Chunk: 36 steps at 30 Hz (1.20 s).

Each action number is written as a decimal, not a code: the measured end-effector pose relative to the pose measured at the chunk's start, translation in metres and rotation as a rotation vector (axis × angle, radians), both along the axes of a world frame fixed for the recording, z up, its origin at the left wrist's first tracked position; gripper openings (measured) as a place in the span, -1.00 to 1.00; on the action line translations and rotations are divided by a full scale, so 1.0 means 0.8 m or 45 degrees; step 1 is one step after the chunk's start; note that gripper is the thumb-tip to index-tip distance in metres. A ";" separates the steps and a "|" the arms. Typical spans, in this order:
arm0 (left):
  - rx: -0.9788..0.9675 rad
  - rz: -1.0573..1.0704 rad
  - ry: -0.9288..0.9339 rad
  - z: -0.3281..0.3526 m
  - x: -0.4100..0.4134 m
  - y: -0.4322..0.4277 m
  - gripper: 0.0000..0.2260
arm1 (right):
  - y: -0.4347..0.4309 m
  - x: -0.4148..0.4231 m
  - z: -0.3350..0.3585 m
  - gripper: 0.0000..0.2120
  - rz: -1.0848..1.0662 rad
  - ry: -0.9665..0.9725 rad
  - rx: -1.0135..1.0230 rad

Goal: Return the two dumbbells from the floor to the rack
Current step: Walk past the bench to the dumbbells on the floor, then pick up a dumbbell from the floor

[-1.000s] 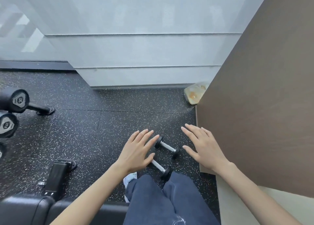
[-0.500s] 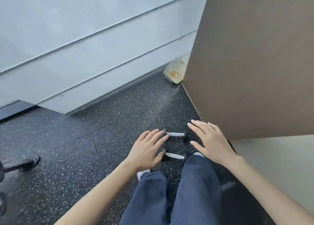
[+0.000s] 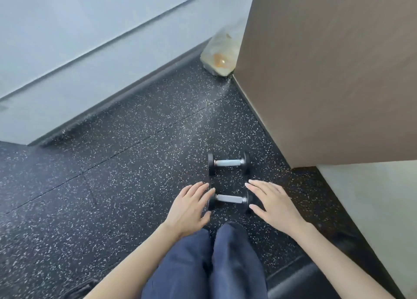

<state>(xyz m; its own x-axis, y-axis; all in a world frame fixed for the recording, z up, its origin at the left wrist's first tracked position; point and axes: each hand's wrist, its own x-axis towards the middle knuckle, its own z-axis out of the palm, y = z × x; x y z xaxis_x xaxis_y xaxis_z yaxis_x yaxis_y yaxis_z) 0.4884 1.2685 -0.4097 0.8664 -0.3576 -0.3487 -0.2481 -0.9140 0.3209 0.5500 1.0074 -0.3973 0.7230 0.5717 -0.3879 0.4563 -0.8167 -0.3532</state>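
Note:
Two small dumbbells with black heads and silver handles lie side by side on the speckled black floor. The far dumbbell [image 3: 228, 162] rests free, beyond my fingertips. The near dumbbell [image 3: 229, 198] lies between my hands, just ahead of my knees in blue trousers. My left hand [image 3: 189, 208] hovers flat and open beside its left head, partly covering it. At the right head my right hand [image 3: 274, 203] hovers with its fingers spread. Neither hand grips anything. The rack is out of view.
A brown panel wall [image 3: 327, 73] stands close on the right of the dumbbells. A grey-white wall [image 3: 90, 50] runs across the back left. A clear plastic bag [image 3: 220, 54] with something orange inside sits in the corner. Dark padding [image 3: 297, 283] shows at the lower right.
The view has swung right and down, so the rack and bench at the left have left the frame. Both hands have drawn back from the far dumbbell to flank the near one.

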 end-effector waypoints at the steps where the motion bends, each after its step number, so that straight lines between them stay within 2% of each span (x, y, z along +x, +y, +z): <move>1: 0.009 0.020 0.021 -0.037 -0.005 -0.003 -0.48 | -0.003 -0.005 -0.037 -0.51 -0.026 0.023 0.016; 7: 0.055 0.135 0.092 -0.224 -0.017 -0.030 -0.44 | -0.020 -0.029 -0.229 -0.50 -0.216 0.164 0.105; 16: 0.013 0.077 0.097 -0.425 -0.033 -0.058 -0.41 | -0.031 -0.039 -0.426 -0.50 -0.176 0.290 0.115; 23: -0.041 0.164 0.045 -0.476 -0.049 -0.054 -0.39 | -0.004 -0.055 -0.495 -0.49 -0.051 0.274 0.015; 31: -0.134 0.196 0.071 -0.497 -0.050 -0.050 -0.28 | 0.016 -0.070 -0.536 -0.45 -0.062 0.360 0.076; 36: -0.193 0.181 0.057 -0.506 -0.050 -0.046 -0.24 | 0.023 -0.079 -0.552 -0.53 -0.134 0.239 0.037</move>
<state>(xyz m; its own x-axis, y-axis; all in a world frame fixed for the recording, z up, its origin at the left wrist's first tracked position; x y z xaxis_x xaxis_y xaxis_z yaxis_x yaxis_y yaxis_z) 0.4484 1.2320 -0.8147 0.8967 -0.2839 -0.3396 -0.1021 -0.8792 0.4654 0.4867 1.0258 -0.8386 0.6959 0.5096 -0.5059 0.2928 -0.8447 -0.4481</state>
